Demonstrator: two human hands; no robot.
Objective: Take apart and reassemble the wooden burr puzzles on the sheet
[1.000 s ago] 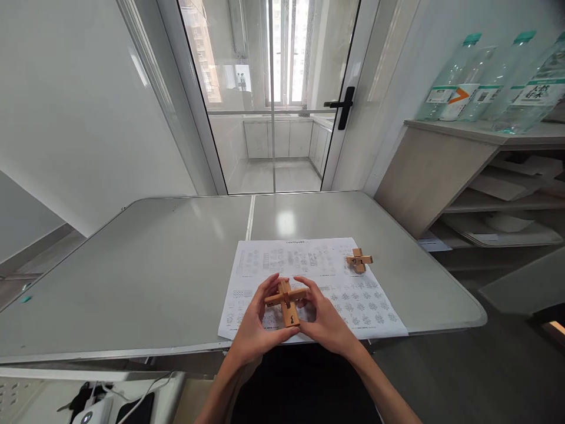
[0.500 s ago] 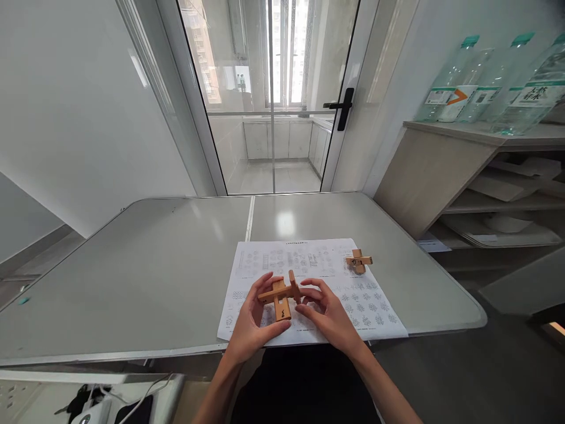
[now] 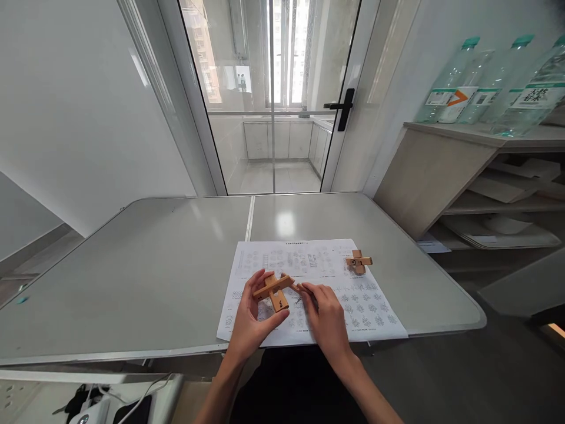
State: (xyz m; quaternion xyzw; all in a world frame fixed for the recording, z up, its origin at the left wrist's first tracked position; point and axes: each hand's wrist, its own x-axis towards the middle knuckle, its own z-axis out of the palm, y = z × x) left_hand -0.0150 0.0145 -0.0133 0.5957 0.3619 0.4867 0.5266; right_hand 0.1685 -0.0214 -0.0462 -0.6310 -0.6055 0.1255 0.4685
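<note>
My left hand (image 3: 252,325) holds two crossed wooden puzzle pieces (image 3: 276,297) between thumb and fingers, above a printed sheet (image 3: 304,259). Dark marks show on the nearer end of one piece. My right hand (image 3: 327,318) pinches another slim wooden puzzle stick (image 3: 295,287), mostly covered by the fingers. This stick's far end meets the right side of the crossed pieces; whether it is slotted in I cannot tell. Apart from my hands, a second small wooden cross (image 3: 359,261) with dark marks rests over the sheet's upper right edge.
The sheet lies on a grey table (image 3: 154,265). Plastic bottles (image 3: 450,82) stand on a wooden shelf unit (image 3: 441,176) at the right. Beyond the table is a glass door with a black handle (image 3: 344,109). Cables (image 3: 141,397) and devices sit at the lower left.
The stick in my right hand has tipped from upright to nearly flat. My right hand has rolled over, its back now upward, and the crossed pieces have turned slightly in my left hand.
</note>
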